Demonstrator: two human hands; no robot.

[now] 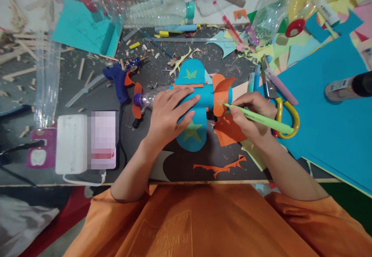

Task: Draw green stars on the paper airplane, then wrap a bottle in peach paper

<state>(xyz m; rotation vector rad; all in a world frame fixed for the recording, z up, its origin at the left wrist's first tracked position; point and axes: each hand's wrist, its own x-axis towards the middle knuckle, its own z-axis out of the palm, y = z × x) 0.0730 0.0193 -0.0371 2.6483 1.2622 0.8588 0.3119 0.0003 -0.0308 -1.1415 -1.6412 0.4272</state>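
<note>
A toy plane made of a clear plastic bottle wrapped in blue paper lies on the dark table, with green stars on its wings and orange tail fins. My left hand lies flat on the plane's body, pressing it down. My right hand grips a light green marker; the marker's tip touches an orange tail fin. An orange paper piece lies under my right hand.
A blue glue gun lies left of the plane. Yellow-handled scissors rest on big blue sheets at right. A white box sits front left. Empty plastic bottles, paper scraps and wood sticks crowd the back.
</note>
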